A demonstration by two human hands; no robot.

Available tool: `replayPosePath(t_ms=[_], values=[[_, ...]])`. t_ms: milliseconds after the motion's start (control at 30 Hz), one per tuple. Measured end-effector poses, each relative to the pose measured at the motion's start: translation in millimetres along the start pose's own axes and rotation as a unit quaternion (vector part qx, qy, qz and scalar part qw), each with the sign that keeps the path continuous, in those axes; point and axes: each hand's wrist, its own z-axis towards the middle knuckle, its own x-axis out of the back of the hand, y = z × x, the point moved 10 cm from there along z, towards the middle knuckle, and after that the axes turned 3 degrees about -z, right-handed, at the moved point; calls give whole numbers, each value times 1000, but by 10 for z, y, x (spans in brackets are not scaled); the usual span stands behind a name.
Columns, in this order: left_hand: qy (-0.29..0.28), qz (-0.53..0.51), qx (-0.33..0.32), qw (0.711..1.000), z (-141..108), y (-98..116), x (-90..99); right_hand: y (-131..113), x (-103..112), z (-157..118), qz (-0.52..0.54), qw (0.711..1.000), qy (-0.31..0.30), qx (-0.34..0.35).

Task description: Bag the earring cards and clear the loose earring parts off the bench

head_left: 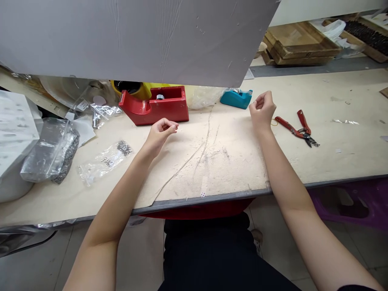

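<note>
My left hand [160,135] hangs loosely curled over the pale wooden work table [218,161], holding nothing, just in front of a red tape dispenser [153,106]. My right hand [262,111] is also empty, its fingers curled and apart. It is nearest to a small yellow rubber band [274,122] and a pair of red-handled pliers [295,128] lying to its right. A teal tape dispenser [236,99] stands beyond it. On the left lie a clear bag of small metal parts [104,161] and a fuller grey-looking bag [50,151].
A large grey sheet [121,36] hangs overhead and hides the far table. Papers [15,125] lie at the far left. Wooden trays [303,44] sit at the back right. The table's metal-trimmed front edge [200,198] runs before me.
</note>
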Motion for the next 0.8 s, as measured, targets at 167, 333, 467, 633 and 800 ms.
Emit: replayPosePath(t_ms=[167, 333, 467, 633, 800], values=[[-15, -8, 11, 1000, -18, -5, -53, -127, 55, -12, 5, 1000, -5, 8], [-32, -23, 17, 999, -47, -13, -115, -248, 114, -32, 19, 1000, -13, 13], [-43, -32, 27, 998, -58, -44, -154, -311, 136, -44, 18, 999, -31, 7], [-53, -51, 34, 997, -79, -36, -200, -357, 132, -59, 11, 998, -57, -4], [-62, -75, 52, 994, -104, -39, -238, -406, 150, -58, 1, 998, -58, -6]])
